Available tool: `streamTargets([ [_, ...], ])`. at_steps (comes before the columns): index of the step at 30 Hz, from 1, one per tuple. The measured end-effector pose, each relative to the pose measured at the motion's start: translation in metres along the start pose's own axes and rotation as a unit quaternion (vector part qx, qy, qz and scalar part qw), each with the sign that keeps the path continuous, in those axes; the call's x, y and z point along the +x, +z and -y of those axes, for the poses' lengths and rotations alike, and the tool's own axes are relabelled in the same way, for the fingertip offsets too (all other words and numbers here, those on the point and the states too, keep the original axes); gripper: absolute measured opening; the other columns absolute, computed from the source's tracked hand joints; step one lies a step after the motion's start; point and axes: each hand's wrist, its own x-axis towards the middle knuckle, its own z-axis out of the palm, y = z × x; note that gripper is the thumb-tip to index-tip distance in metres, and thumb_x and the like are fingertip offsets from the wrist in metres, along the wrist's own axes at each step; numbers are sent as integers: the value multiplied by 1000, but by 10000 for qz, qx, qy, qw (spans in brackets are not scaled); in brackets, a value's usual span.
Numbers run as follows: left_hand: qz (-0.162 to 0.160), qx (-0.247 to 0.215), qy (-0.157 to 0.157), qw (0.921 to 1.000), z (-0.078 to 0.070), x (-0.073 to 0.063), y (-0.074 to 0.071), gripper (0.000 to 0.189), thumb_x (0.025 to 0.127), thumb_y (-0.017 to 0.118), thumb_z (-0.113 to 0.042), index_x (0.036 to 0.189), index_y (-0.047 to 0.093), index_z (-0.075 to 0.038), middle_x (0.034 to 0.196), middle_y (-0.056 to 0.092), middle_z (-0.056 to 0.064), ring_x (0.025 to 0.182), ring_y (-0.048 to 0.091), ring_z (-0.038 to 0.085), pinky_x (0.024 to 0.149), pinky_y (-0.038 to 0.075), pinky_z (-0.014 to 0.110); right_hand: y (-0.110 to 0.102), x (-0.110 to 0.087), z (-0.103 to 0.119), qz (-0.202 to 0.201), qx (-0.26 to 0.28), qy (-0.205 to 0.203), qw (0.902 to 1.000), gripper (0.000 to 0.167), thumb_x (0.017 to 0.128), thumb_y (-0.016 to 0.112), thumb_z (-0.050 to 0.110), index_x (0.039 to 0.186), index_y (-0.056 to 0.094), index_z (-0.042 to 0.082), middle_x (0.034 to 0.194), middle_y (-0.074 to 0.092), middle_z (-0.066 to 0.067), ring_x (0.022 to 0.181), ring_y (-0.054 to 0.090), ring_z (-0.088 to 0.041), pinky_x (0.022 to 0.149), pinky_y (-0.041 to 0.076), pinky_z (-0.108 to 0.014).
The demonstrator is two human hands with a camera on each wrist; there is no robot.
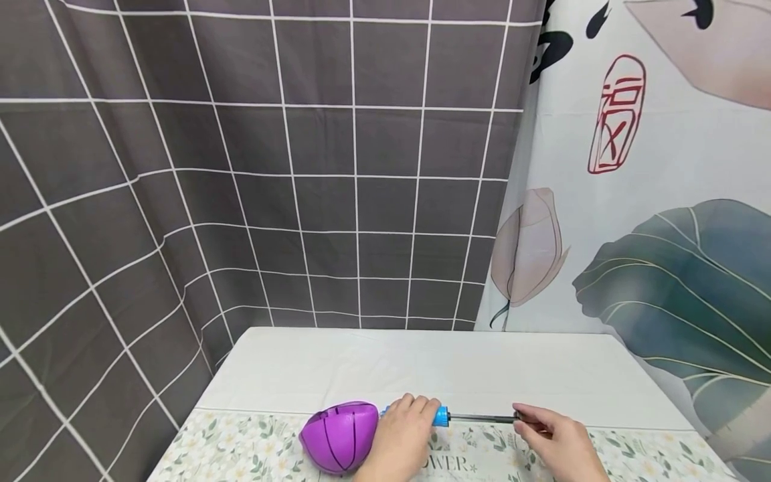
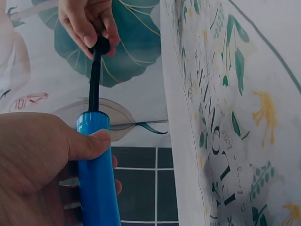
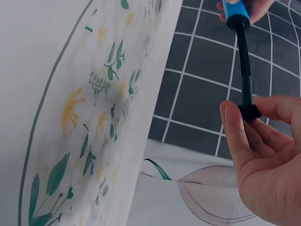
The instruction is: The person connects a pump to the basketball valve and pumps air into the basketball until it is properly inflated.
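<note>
A purple ball with black lines, misshapen with a dented top, is at the left of my left hand. That hand grips the blue barrel of a hand pump, its thumb lying along the barrel near the collar. The pump's black rod is drawn out to the right. At the rod's end, my right hand pinches the black handle between thumb and fingers. The barrel's left end points at the ball; whether it joins the ball is hidden behind my left hand.
Below the hands lies a white table cover with a floral printed band. A dark grey curtain with white grid lines hangs behind and at the left. A white cloth with leaf prints hangs at the right.
</note>
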Motion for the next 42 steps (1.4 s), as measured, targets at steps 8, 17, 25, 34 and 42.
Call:
streamTargets([
  [8, 58, 336, 165, 9993, -3, 3, 0, 49, 77, 83, -12, 123, 66, -12, 108, 68, -2, 95, 58, 12, 87, 54, 28, 9, -1, 6, -79, -15, -129, 9999, 33, 92, 72, 13, 122, 71, -1, 92, 76, -1, 78, 68, -11, 66, 58, -23],
  [17, 166, 491, 213, 9984, -8, 4, 1, 43, 83, 80, -21, 123, 67, -12, 110, 68, -2, 96, 58, 12, 89, 54, 27, 46, -5, 31, -242, 162, -534, 9981, 29, 90, 74, 9, 116, 73, -4, 92, 76, -5, 75, 69, -10, 64, 59, -24],
  [25, 127, 454, 221, 9986, -8, 3, 3, 45, 82, 81, -20, 124, 67, -13, 111, 68, -4, 97, 58, 12, 90, 54, 28, 63, -6, 44, -149, 417, -851, 9954, 29, 90, 75, 11, 114, 74, -4, 94, 76, -6, 75, 70, -11, 64, 59, -23],
  [34, -55, 315, 40, 9995, -9, 0, 3, 44, 82, 80, -18, 123, 66, -13, 108, 68, -3, 100, 61, 12, 99, 52, 29, 49, -5, 35, -137, 604, -425, 9972, 28, 88, 77, 11, 113, 75, -2, 93, 76, -4, 75, 69, -9, 65, 58, -22],
  [42, -77, 327, -116, 9994, -6, 0, 2, 47, 80, 79, -10, 126, 64, -13, 111, 67, -2, 100, 60, 14, 98, 52, 30, 16, -2, 16, -208, 208, -103, 9995, 31, 90, 75, 15, 118, 73, 0, 96, 77, -4, 77, 69, -9, 66, 57, -21],
])
